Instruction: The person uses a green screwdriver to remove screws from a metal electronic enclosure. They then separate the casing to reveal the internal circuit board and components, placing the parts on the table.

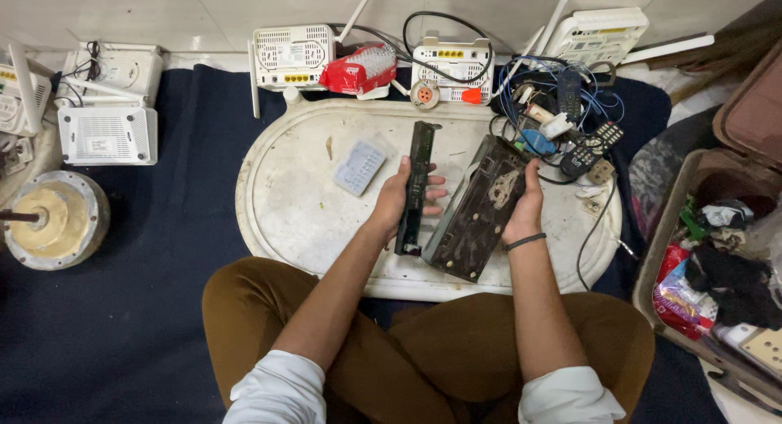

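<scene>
Brown knees (342, 342), tray (277, 204), routers (293, 57) beyond

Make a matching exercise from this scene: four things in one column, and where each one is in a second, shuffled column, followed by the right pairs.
Things
1. long dark strip
2. dark flat casing
3. pale keypad panel
4. red packet

Places
A. lying free on the white oval tray, left of both hands
B. held by the right hand
C. beyond the tray's far rim, between two white routers
D. gripped in the left hand

Pairs: 1-D, 2-B, 3-A, 4-C
</scene>
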